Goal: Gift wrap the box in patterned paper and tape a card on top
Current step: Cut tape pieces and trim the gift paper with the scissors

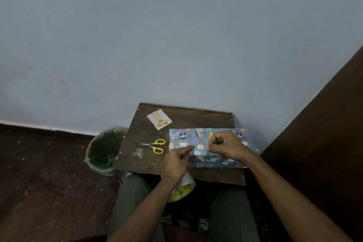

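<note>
The box (225, 160), wrapped in blue patterned paper with animals, lies on the right half of a small dark wooden table (176, 118). Both my hands hover over its middle. My left hand (177, 160) has its fingers curled and pinches one end of a clear tape strip, which is hard to make out. My right hand (225, 146) pinches the other end just above the paper. The tape roll (182, 189), clear with a yellow core, shows under my left wrist; how it is held is hidden. The white greeting card (159, 119) lies at the table's far left.
Yellow-handled scissors (155, 145) lie left of the box, with a crumpled scrap of clear tape (139, 152) beside them. A green-lined waste bin (105, 150) stands on the floor left of the table. A dark wooden panel (324, 133) rises on the right.
</note>
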